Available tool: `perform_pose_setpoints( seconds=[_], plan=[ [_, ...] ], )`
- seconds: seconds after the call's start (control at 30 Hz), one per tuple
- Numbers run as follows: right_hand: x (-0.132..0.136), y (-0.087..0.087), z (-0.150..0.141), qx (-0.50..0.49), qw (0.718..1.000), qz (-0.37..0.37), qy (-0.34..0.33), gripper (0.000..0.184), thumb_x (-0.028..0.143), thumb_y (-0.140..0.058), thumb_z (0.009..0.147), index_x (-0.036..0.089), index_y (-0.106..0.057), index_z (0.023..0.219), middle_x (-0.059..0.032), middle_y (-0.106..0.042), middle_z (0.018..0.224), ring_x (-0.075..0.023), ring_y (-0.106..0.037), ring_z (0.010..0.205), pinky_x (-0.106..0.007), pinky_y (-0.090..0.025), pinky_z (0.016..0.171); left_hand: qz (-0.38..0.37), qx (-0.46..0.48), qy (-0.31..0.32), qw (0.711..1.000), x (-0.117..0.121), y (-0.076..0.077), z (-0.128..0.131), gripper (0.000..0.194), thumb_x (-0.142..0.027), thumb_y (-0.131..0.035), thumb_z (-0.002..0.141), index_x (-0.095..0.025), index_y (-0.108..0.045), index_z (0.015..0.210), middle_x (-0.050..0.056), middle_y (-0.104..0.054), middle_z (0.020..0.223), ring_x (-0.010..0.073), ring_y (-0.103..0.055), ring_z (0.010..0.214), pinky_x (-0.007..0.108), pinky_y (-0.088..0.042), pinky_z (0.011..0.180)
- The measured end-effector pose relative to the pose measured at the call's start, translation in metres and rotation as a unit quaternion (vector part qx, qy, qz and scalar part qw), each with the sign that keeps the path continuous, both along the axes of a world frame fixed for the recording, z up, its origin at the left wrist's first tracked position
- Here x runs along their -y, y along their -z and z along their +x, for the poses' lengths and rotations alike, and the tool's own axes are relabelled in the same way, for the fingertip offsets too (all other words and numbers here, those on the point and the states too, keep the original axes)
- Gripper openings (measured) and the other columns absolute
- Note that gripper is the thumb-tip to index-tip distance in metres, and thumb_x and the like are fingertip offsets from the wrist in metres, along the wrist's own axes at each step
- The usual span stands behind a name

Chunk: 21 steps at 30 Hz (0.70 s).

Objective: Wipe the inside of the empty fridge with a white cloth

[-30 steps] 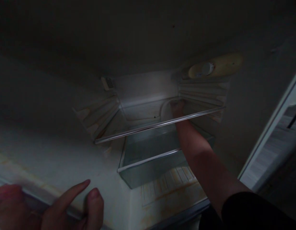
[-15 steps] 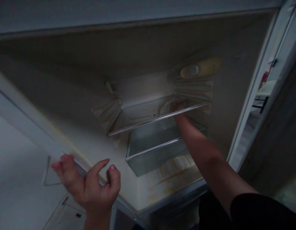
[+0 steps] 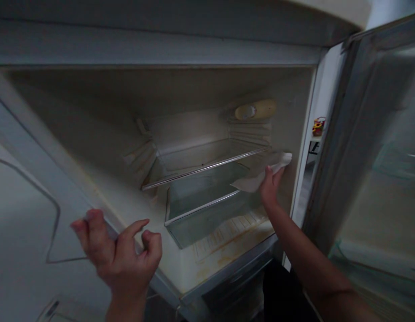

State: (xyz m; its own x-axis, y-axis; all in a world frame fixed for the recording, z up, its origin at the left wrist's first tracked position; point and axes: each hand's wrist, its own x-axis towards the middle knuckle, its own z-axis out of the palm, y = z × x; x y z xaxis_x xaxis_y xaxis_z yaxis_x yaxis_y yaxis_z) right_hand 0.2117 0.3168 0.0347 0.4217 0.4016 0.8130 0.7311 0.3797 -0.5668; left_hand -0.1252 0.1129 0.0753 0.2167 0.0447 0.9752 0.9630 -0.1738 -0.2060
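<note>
My right hand (image 3: 271,184) grips a thin white cloth or paper wipe (image 3: 252,181) inside the fridge, near its right wall. It is in front of the glass shelf (image 3: 194,163) and above the clear drawer (image 3: 207,214). One dark speck lies on the shelf. Beside the left front edge of the fridge (image 3: 103,197), my left hand (image 3: 123,255) is raised with fingers bent and spread, holding nothing. Brownish stains mark the fridge floor (image 3: 227,250) under the drawer.
The fridge door (image 3: 378,156) stands open on the right, with clear door bins (image 3: 402,165). A yellowish lamp cover (image 3: 256,109) sits on the inner right wall. Beyond the gap, a basket of flowers (image 3: 318,126) stands on a table.
My right hand has come back off the glass shelf toward me and right, bringing the wipe into view. The view has turned right, showing more of the door. My left hand keeps its pose.
</note>
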Motion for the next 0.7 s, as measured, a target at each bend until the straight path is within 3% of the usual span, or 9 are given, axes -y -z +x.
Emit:
perform_pose_setpoints(
  seconds=[0.07, 0.13, 0.27, 0.37, 0.47, 0.57, 0.7],
  plan=[
    [0.016, 0.0, 0.01, 0.074, 0.995, -0.019, 0.064, 0.065, 0.032, -0.029, 0.098, 0.013, -0.023, 0.16, -0.0212, -0.032, 0.155, -0.0334, -0.028, 0.147, -0.054, -0.036, 0.112, 0.001, 0.001, 0.005, 1.0, 0.0, 0.0, 0.001, 0.042, -0.003, -0.066, 0.056, -0.017, -0.07, 0.096, 0.006, -0.022, 0.167, 0.0477, -0.021, 0.15, 0.066, -0.024, 0.124],
    [0.023, -0.002, 0.02, 0.19, 0.977, -0.053, 0.081, 0.069, 0.029, -0.041, 0.094, 0.014, -0.028, 0.159, -0.0199, -0.028, 0.158, -0.0378, -0.024, 0.148, -0.057, -0.032, 0.114, 0.002, 0.004, 0.009, 1.0, 0.001, -0.001, 0.002, 0.042, -0.003, -0.065, 0.057, -0.017, -0.069, 0.096, 0.006, -0.021, 0.168, 0.0477, -0.021, 0.15, 0.066, -0.023, 0.124],
    [0.017, -0.002, 0.024, 0.274, 0.947, -0.135, 0.1, 0.071, 0.023, -0.044, 0.091, 0.003, -0.029, 0.158, -0.0249, -0.036, 0.155, -0.0385, -0.04, 0.136, -0.051, -0.037, 0.109, -0.012, 0.013, -0.001, 1.0, 0.003, -0.001, 0.004, 0.041, -0.002, -0.064, 0.059, -0.017, -0.069, 0.097, 0.006, -0.019, 0.168, 0.0474, -0.02, 0.15, 0.068, -0.021, 0.124],
    [0.004, -0.003, 0.02, 0.314, 0.929, -0.168, 0.101, 0.062, 0.016, -0.036, 0.094, 0.0, -0.037, 0.154, -0.0256, -0.037, 0.155, -0.0377, -0.041, 0.134, -0.052, -0.036, 0.107, -0.016, 0.012, 0.002, 1.0, 0.004, -0.001, 0.005, 0.04, -0.001, -0.064, 0.061, -0.016, -0.068, 0.098, 0.008, -0.019, 0.168, 0.0469, -0.019, 0.151, 0.068, -0.021, 0.124],
    [-0.015, -0.012, 0.022, 0.373, 0.906, -0.19, 0.068, 0.057, 0.012, -0.033, 0.095, 0.002, -0.045, 0.15, -0.0241, -0.041, 0.153, -0.0359, -0.043, 0.133, -0.054, -0.035, 0.109, -0.025, 0.026, 0.007, 0.999, 0.005, 0.0, 0.006, 0.041, 0.0, -0.063, 0.061, -0.016, -0.069, 0.098, 0.008, -0.019, 0.168, 0.0466, -0.017, 0.151, 0.069, -0.021, 0.124],
    [-0.039, -0.029, 0.024, 0.428, 0.88, -0.209, 0.005, 0.053, 0.008, -0.034, 0.094, 0.001, -0.054, 0.142, -0.0233, -0.047, 0.149, -0.0306, -0.044, 0.137, -0.047, -0.032, 0.115, -0.033, 0.038, 0.012, 0.999, 0.006, 0.0, 0.006, 0.041, 0.0, -0.063, 0.061, -0.017, -0.069, 0.099, 0.007, -0.02, 0.168, 0.0464, -0.017, 0.152, 0.069, -0.02, 0.124],
    [-0.067, -0.049, 0.008, 0.426, 0.867, -0.25, -0.061, 0.049, -0.001, -0.038, 0.085, -0.009, -0.062, 0.127, -0.0287, -0.051, 0.143, -0.0268, -0.048, 0.136, -0.04, -0.029, 0.117, -0.028, 0.02, 0.01, 0.999, 0.007, -0.001, 0.005, 0.043, 0.001, -0.064, 0.061, -0.016, -0.068, 0.1, 0.007, -0.018, 0.168, 0.0449, -0.017, 0.152, 0.067, -0.02, 0.125]
  ],
)
